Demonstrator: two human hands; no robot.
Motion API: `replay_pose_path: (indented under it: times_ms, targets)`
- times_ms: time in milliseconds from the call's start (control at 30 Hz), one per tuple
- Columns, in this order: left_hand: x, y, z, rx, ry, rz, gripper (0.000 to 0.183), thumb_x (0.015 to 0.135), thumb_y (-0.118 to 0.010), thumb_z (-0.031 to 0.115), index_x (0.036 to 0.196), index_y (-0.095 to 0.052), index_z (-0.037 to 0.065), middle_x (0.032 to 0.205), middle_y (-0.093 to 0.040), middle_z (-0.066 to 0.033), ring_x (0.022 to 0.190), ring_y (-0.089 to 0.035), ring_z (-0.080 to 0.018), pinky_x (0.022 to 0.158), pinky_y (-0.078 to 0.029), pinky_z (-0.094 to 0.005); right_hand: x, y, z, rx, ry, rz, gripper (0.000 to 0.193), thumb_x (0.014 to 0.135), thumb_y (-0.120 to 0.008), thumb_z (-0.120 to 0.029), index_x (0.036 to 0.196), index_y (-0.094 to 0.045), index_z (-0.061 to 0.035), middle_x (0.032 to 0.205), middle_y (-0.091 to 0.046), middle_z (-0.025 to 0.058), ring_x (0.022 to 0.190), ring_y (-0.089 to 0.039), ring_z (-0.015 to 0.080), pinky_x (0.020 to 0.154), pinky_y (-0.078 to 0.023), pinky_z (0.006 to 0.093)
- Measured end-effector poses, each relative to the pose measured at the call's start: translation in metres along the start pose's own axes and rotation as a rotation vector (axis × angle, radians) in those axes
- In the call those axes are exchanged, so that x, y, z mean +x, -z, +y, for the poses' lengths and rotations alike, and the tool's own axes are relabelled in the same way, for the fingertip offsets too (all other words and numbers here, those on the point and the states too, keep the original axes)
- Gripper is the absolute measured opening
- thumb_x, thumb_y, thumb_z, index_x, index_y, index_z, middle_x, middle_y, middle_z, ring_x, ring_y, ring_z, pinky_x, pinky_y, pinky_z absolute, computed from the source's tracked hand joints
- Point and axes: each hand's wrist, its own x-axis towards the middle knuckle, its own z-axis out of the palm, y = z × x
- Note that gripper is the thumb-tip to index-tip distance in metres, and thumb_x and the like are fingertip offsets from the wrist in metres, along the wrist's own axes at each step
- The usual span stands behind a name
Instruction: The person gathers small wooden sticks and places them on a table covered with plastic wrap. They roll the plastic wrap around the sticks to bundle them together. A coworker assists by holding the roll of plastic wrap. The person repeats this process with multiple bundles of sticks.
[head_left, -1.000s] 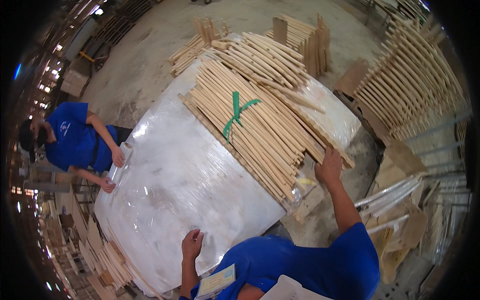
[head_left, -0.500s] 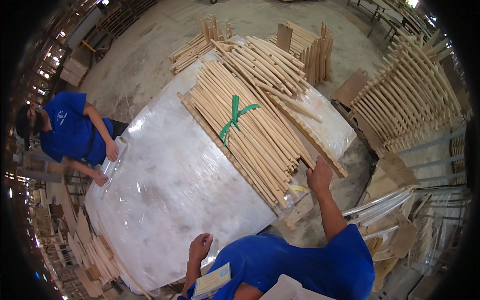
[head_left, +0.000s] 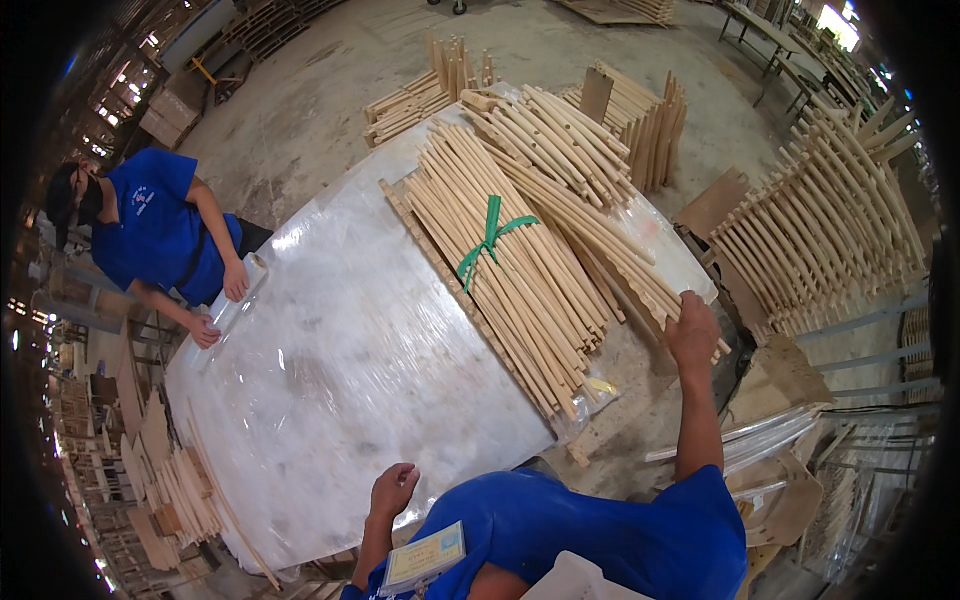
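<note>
My right hand [head_left: 692, 330] reaches out over the right edge of a table and grips the near ends of loose pale wooden sticks [head_left: 610, 255]. Beside them lies a big bundle of the same sticks [head_left: 520, 270], tied with a green band [head_left: 487, 238]. My left hand [head_left: 393, 490] rests with curled fingers on the near edge of the table, on the clear plastic film [head_left: 340, 370] that covers it. Nothing shows inside that hand.
A co-worker in a blue shirt [head_left: 150, 225] stands at the table's far left with both hands on a roll of clear film [head_left: 238, 303]. More stick stacks [head_left: 640, 120] stand behind the table, curved wooden parts [head_left: 830, 230] on the right, and wood offcuts [head_left: 170, 490] at lower left.
My right hand has shifted a little to the right along the stick ends. My left hand stays on the table edge, and the co-worker stays at the roll.
</note>
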Motion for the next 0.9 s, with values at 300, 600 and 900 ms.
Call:
replay_pose_path:
  times_ms: [300,600,900]
  targets:
    - [0.009,-0.006,-0.001,-0.018,-0.04,0.007,0.044,0.102,-0.072,0.042,0.126,-0.077,0.005,0.115,-0.081,-0.0161,0.107,-0.078,-0.0293,0.095,-0.06,-0.0397,0.009,0.139,0.039,-0.069,-0.084,0.064,0.026,0.082,-0.077,-0.014,0.104,-0.067,-0.0044,0.094,-0.071,0.0193,0.09,-0.071,0.0438,0.079,-0.054,0.0519]
    - [0.067,-0.017,0.093,-0.402,-0.395,-0.093,0.042,0.106,-0.071,0.04,0.128,-0.075,0.005,0.115,-0.078,-0.0112,0.105,-0.074,-0.0182,0.094,-0.059,-0.0339,-0.126,0.011,-0.048,0.66,-0.115,-0.46,0.029,0.095,-0.082,-0.032,0.094,-0.067,-0.0062,0.067,-0.059,-0.0015,0.054,-0.057,0.0111,0.048,-0.046,0.0314]
    - [-0.039,0.056,0.167,-1.227,-0.703,-0.203,0.035,0.098,-0.082,0.034,0.111,-0.069,0.005,0.102,-0.073,-0.0053,0.089,-0.07,-0.0148,0.078,-0.058,-0.0332,-0.158,-0.028,-0.26,1.179,0.508,-0.763,0.049,0.098,-0.08,-0.023,0.135,-0.061,0.0022,0.101,-0.068,0.0089,0.086,-0.068,0.0167,0.073,-0.054,0.0314]
